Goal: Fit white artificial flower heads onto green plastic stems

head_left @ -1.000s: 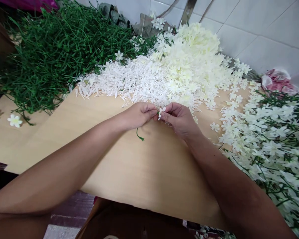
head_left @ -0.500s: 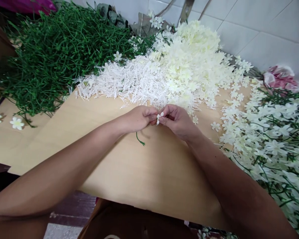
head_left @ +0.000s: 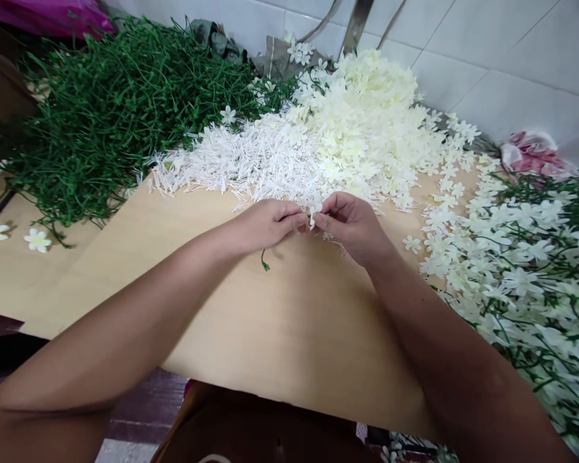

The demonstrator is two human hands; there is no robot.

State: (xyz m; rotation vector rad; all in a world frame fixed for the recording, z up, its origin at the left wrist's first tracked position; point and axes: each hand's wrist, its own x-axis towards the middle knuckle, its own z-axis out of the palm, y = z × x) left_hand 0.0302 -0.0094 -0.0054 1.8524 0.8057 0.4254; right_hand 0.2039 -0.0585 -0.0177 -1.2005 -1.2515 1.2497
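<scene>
Near the middle of the view, my left hand (head_left: 275, 224) is closed on a green stem (head_left: 265, 260), whose lower end hangs out beneath the palm. My right hand (head_left: 350, 225) pinches a small white flower (head_left: 313, 215) between thumb and fingers, close to my left fingertips. The two hands almost meet above the brown board (head_left: 270, 328). Just beyond them lies a heap of thin white pieces (head_left: 265, 157), and behind it to the right a pile of cream blossoms (head_left: 371, 116).
A big heap of green stems (head_left: 125, 109) fills the back left. Stemmed white flowers (head_left: 525, 283) spread along the right side. Two loose flowers lie at the left, one a yellow-centred blossom (head_left: 37, 240). A tiled wall (head_left: 525, 58) stands behind.
The flower at the fingertips has turned and risen slightly. My right hand has shifted a little, and the hanging stem end has moved up and left.
</scene>
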